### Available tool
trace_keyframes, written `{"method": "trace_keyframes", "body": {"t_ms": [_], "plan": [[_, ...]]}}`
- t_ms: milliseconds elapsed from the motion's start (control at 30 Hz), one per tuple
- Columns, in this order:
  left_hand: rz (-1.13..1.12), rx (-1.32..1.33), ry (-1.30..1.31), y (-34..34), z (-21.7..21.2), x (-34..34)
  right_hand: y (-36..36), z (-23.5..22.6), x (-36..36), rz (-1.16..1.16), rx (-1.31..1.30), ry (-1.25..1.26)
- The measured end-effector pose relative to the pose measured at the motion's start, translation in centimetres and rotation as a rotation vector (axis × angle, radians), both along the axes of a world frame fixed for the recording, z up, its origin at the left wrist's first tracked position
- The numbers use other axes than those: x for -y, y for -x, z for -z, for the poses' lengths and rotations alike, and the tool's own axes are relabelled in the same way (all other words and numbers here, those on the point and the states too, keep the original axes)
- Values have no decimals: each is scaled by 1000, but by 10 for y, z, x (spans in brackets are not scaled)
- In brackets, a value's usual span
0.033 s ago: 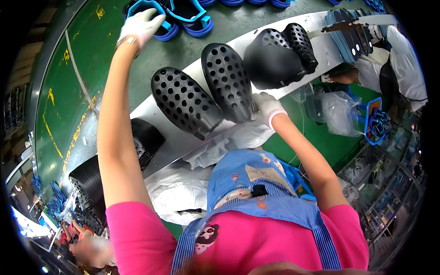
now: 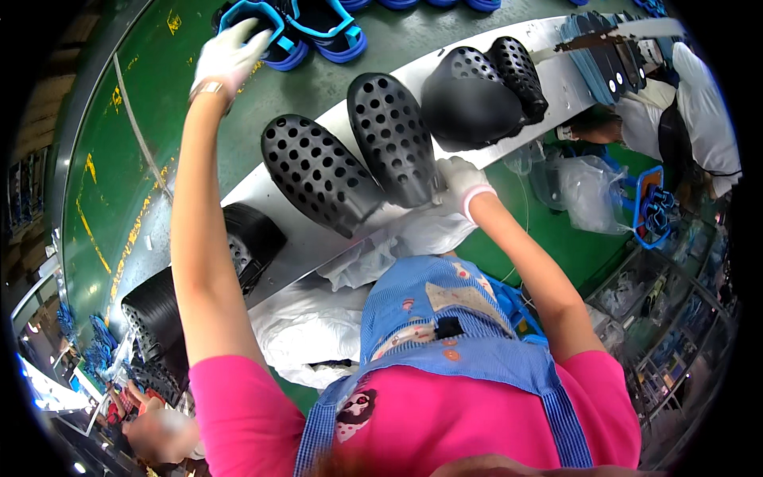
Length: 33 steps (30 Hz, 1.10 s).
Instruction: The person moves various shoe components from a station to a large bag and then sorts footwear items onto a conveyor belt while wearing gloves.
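My left hand (image 2: pixel 226 62), in a white glove, reaches to the far left with its fingers apart. It is at the collar of a black shoe with bright blue trim (image 2: pixel 278 49), and I cannot tell whether it touches. The matching shoe (image 2: pixel 327 36) stands just to its right. My right hand (image 2: pixel 462 183), gloved too, is curled closed beside the heel end of a black perforated shoe-shaped piece (image 2: pixel 389 135). Whatever its fingers hold is hidden. A second such perforated piece (image 2: pixel 318 171) lies to the left, heel ends close together.
Both perforated pieces lie on a pale metal ledge (image 2: pixel 548 71) along a green work surface (image 2: pixel 119 167). More black perforated pieces (image 2: pixel 517 75) sit to the right, with stacked blue-grey sole-shaped sheets (image 2: pixel 592 60) beyond. Stacked black pieces (image 2: pixel 151 310) are at left, white plastic bags (image 2: pixel 310 330) below.
My left hand has drawn slightly left and back from the blue-trimmed shoe, showing more of its collar. My right hand stays by the perforated piece.
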<state>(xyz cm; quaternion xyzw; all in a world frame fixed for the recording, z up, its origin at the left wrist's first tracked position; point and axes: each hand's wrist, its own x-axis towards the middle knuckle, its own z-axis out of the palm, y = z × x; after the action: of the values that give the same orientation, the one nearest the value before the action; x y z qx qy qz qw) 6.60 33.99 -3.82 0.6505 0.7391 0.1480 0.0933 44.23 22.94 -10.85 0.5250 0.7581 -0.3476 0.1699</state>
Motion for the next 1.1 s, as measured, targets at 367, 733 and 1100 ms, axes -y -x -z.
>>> {"method": "trace_keyframes", "body": {"t_ms": [367,733,1100], "plan": [[-229,479,113,20,1,131,-23,16,7,-28,-229,-11],[-239,962,387,22,63,11,-120,39,134,341,-224,-116],[27,-208,-690,-77,-96,155,-250,33,498,1231,311,386]]}}
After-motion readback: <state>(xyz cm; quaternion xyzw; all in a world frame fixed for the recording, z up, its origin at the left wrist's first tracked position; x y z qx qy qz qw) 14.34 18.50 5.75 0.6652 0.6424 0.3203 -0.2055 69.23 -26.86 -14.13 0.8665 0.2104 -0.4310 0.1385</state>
